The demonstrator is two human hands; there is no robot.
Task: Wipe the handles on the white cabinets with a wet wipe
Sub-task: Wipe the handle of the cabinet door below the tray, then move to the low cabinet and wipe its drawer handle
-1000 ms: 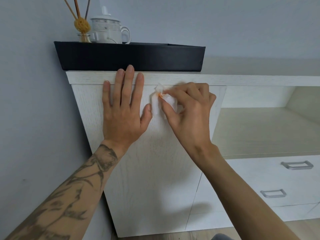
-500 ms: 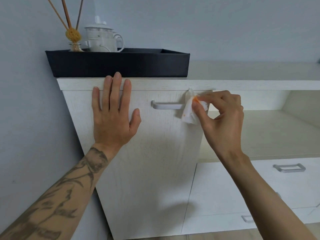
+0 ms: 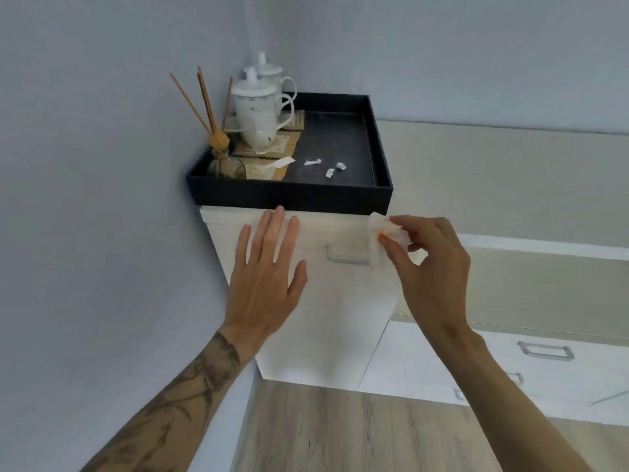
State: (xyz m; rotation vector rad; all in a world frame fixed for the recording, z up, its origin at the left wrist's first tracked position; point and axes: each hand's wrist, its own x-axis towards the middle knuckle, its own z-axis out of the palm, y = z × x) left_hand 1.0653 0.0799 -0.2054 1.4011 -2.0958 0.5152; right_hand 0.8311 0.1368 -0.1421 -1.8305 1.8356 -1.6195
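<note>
At the right end of the door handle, wet wipe pinched in fingertips of right hand; left hand flat, fingers straight, bracing the cabinet door. Probably mid-wipe; drawer handles lower right likely yet to do.

A home room: pale walls, wood-look floor, a white cabinet in the left corner, drawers to its right, a black tray holding lidded cups and a reed diffuser.
</note>
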